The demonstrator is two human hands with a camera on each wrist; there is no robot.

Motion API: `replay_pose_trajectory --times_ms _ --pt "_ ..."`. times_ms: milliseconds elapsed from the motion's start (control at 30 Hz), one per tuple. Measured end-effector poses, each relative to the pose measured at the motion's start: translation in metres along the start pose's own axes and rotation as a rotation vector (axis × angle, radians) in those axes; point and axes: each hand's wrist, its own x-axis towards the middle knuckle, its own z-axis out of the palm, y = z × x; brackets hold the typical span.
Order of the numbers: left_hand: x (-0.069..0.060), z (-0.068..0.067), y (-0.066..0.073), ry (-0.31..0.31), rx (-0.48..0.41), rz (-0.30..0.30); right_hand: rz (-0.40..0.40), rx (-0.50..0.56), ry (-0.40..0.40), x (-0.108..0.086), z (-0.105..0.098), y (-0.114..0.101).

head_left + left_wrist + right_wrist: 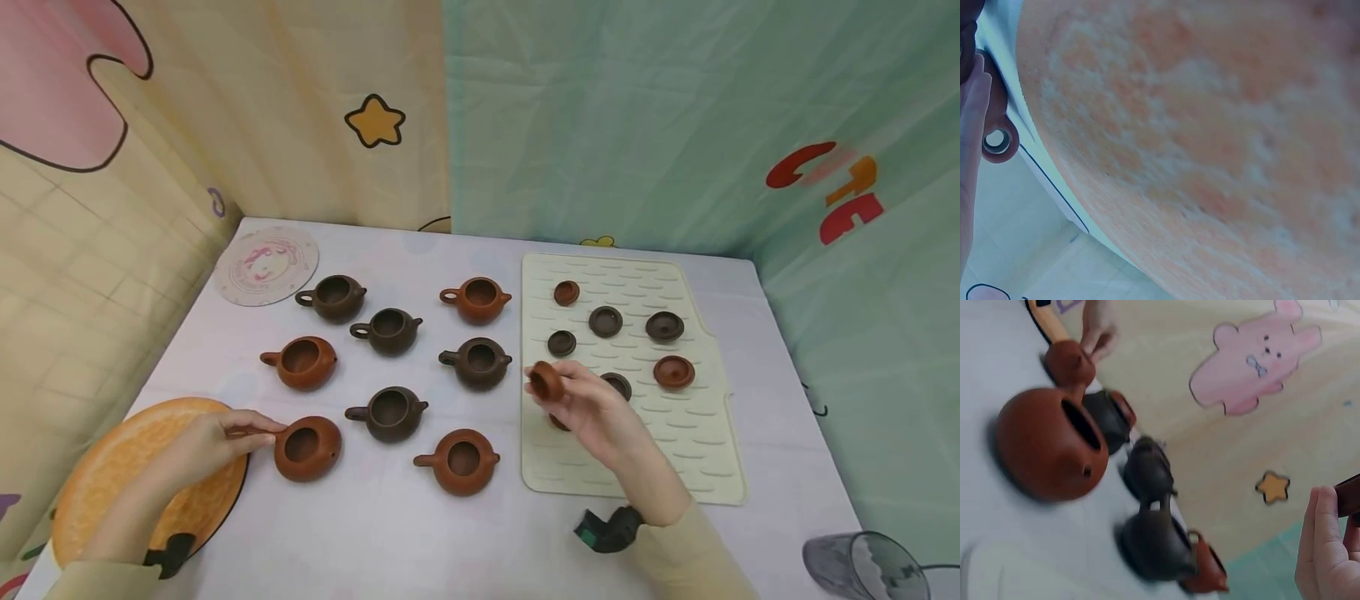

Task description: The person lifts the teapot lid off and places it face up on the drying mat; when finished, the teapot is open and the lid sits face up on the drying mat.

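My left hand (206, 450) pinches the handle of a reddish-brown lidless teapot (324, 446) at the front left; the handle is mostly hidden by the fingers. My right hand (600, 414) holds a reddish-brown teapot lid (546, 381) between thumb and fingers, raised over the left part of a pale mat (697, 454). In the right wrist view, part of that lid (1349, 497) shows at the right edge. Beneath the right hand, another reddish lid (558, 422) is partly covered. A dark lid (617, 385) lies just behind the hand, partly hidden.
Several dark and reddish lidless teapots stand mid-table, among them a reddish one (480, 468) at the front. Several more lids, such as a reddish one (673, 372), lie on the mat. An orange round mat (191, 408), a pink disc (266, 267) and a clear glass (840, 567) are near the edges.
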Motion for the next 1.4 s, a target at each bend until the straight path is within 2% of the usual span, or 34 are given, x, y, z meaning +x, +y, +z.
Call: replay_pose_trajectory --times_ms 133,233,300,367,433,500,600,667,767,933,1200,1400 --pt "0.001 0.0 0.002 0.003 -0.002 0.012 -0.054 0.118 0.094 -0.04 -0.048 -0.015" --pt "0.001 0.0 0.002 -0.001 -0.003 0.005 -0.056 0.144 0.159 -0.066 -0.075 -0.026" --pt "0.0 0.001 0.002 -0.004 -0.007 -0.001 -0.054 0.124 0.182 -0.08 -0.089 -0.031" --pt "-0.001 0.001 0.0 -0.003 -0.004 -0.009 -0.032 0.053 0.232 -0.09 -0.101 -0.034" --pt "-0.003 0.002 -0.001 0.001 -0.008 -0.009 -0.002 -0.103 0.317 -0.097 -0.109 -0.035" --pt "-0.004 0.002 -0.003 0.004 -0.016 -0.006 0.073 -0.353 0.472 -0.101 -0.113 -0.035" --pt "-0.005 0.003 -0.004 0.004 -0.029 -0.007 0.28 -0.75 0.678 -0.103 -0.116 -0.038" --pt "-0.005 0.003 -0.004 0.009 -0.03 -0.008 0.391 -0.936 0.739 -0.102 -0.118 -0.04" --pt "-0.004 0.003 -0.003 0.017 -0.023 -0.013 0.482 -1.087 0.773 -0.102 -0.12 -0.044" --pt "-0.002 0.003 -0.002 0.019 -0.004 -0.007 0.526 -1.149 0.804 -0.105 -0.119 -0.048" --pt "-0.003 0.003 -0.002 0.027 0.003 -0.005 0.486 -1.18 0.805 -0.109 -0.123 -0.045" --pt "-0.003 0.004 -0.001 0.027 0.011 -0.005 0.488 -1.201 0.821 -0.112 -0.125 -0.042"
